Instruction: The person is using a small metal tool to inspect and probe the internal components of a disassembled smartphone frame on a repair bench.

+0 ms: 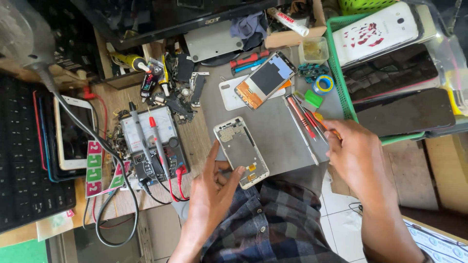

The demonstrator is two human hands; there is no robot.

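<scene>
An opened phone frame (241, 150) with a white rim lies on the grey mat (278, 131) near the bench's front edge. My left hand (212, 187) holds its lower end, thumb on the bottom edge and forefinger along the left side. My right hand (353, 153) reaches among several red-handled screwdrivers (304, 119) to the right of the frame, its fingers closed on an orange-handled tool (325, 125). A second opened phone (265, 80) with orange and blue parts lies farther back on a white phone back.
A multimeter (151, 141) with red and black probes sits left of the frame. A keyboard (24, 160) and stacked phones (73, 136) lie at far left. A green basket (341, 87) of phones stands at right. Small parts, a tape roll (323, 84) and a monitor base (212, 41) crowd the back.
</scene>
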